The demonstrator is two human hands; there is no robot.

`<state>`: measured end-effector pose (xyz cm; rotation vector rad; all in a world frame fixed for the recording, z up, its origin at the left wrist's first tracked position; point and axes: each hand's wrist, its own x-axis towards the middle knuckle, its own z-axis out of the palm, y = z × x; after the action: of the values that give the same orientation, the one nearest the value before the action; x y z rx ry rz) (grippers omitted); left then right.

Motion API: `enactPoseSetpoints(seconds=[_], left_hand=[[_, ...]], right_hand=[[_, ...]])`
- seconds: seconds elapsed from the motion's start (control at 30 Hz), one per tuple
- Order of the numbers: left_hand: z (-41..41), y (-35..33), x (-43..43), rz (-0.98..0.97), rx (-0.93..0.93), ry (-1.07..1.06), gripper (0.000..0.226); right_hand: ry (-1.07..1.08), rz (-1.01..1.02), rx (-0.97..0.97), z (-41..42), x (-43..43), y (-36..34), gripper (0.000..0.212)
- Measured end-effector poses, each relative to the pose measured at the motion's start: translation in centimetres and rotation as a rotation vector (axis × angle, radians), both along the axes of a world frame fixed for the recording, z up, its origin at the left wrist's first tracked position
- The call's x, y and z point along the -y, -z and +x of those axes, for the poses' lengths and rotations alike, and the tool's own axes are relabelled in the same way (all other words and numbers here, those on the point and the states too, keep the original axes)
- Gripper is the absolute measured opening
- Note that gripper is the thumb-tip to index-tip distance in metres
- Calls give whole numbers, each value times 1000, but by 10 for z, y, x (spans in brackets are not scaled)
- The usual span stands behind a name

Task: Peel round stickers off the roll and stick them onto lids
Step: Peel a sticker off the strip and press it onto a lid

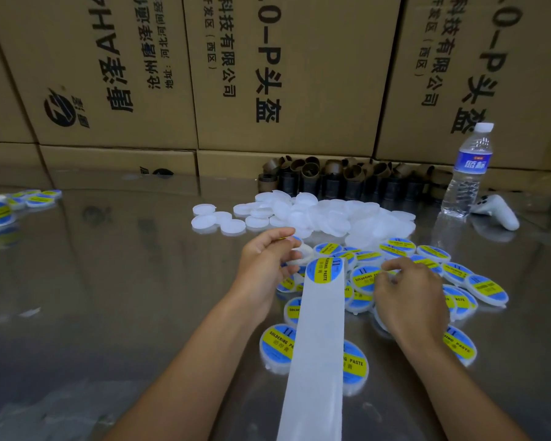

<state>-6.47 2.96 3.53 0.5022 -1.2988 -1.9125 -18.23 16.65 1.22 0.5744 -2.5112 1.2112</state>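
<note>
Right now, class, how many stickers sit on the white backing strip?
1: a round sticker at the far end of the backing strip; more may lie out of frame.

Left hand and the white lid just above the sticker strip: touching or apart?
Touching. The head view shows the left hand with its fingers and thumb pinching the white lid at its edge.

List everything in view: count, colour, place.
cardboard boxes: several, brown, behind table
roll cores: many, brown, against boxes
water bottle: one, clear with blue label, far right
controller: one, white, beside bottle
plain lids: a pile, white, centre back
labelled lids: many, blue-yellow, around hands; some far left
backing strip: one, white, between hands, one sticker at its top end
table: one, shiny metal, under everything
left hand: fingers hold a white lid
right hand: fingers curled over labelled lids, hold unclear
</note>
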Motion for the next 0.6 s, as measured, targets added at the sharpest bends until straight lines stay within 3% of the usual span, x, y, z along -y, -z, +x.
enactPoseSetpoints(seconds=[0.3,0.4,0.6], left_hand=[[-29,-19,45,-71,71,-110,16],[-53,-17,71,-153,199,-148,16],[-106,4,119,-484,526,-135,14]], right_hand=[[-98,-157,-302,6,20,1,14],[-158,-146,-454,7,24,2,12],[-220,-87,-756,9,28,4,27]])
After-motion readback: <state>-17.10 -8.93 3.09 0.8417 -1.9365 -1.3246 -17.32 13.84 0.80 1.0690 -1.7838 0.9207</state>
